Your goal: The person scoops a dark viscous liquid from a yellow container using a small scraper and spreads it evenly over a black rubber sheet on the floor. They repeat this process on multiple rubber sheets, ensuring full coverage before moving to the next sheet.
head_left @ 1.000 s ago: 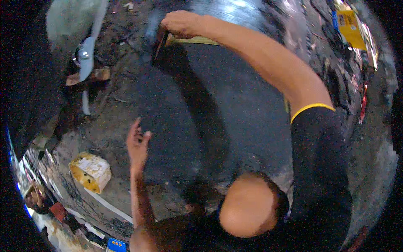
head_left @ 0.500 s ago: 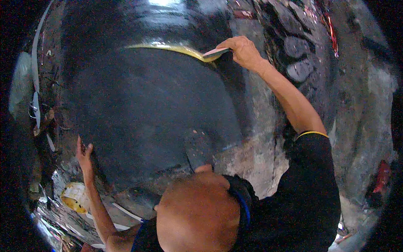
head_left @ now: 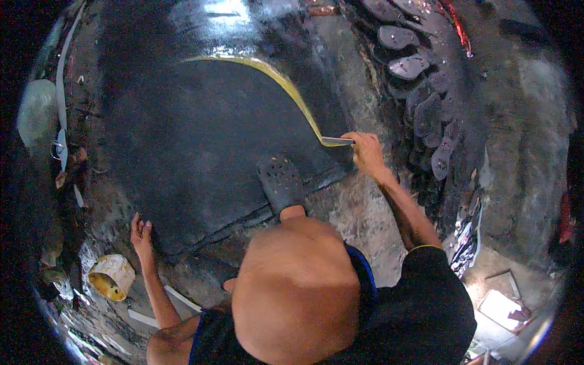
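- The right hand (head_left: 367, 152) is closed, fingers clamped on a flat blade (head_left: 336, 141) — its tip is set at the end of a yellow line (head_left: 286, 91) curving across a large black sheet (head_left: 194, 140).
- The left hand (head_left: 141, 234) is pressed flat, fingers spread, on the floor (head_left: 359, 213) at the sheet's near edge.
- A clog-shod foot (head_left: 281, 182) is planted on the sheet.
- A yellow-stained tub (head_left: 111, 277) is seen just beside the left hand — dark sole cutouts (head_left: 426, 115) are piled beyond the right.

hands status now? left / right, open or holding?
Left hand: open, fingers spread, resting at the edge of the black sheet.
Right hand: closed on a flat blade tool at the yellow line.
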The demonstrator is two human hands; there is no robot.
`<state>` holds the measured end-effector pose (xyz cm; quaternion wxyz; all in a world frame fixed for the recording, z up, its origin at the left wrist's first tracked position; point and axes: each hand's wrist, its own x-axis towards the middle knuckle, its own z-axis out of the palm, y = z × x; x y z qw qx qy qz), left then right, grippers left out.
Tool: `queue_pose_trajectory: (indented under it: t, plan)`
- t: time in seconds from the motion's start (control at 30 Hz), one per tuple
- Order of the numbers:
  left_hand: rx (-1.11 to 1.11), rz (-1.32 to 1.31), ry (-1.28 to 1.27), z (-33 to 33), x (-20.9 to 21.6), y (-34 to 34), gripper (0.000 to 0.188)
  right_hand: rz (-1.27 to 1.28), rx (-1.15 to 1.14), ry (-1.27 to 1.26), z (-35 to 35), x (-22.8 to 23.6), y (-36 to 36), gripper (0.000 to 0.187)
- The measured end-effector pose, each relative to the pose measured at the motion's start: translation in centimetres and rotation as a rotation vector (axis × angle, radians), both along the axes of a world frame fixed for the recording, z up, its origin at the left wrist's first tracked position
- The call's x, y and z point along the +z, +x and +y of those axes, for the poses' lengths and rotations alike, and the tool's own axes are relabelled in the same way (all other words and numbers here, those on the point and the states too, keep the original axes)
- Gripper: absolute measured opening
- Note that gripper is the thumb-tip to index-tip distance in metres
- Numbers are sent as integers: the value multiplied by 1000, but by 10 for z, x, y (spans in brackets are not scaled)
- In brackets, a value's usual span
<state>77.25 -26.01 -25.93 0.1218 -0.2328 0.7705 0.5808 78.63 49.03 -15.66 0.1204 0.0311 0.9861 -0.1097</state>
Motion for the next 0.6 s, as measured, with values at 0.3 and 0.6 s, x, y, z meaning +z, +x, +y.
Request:
queue_pose_trajectory:
  t: [0.3, 0.6]
  plan:
    - [-88, 21, -41, 15, 7, 10, 60, 495, -716, -91, -83, -27, 58, 34]
    - [62, 58, -48, 85, 25, 14, 59, 299, -514, 265, -72, -47, -165, 50]
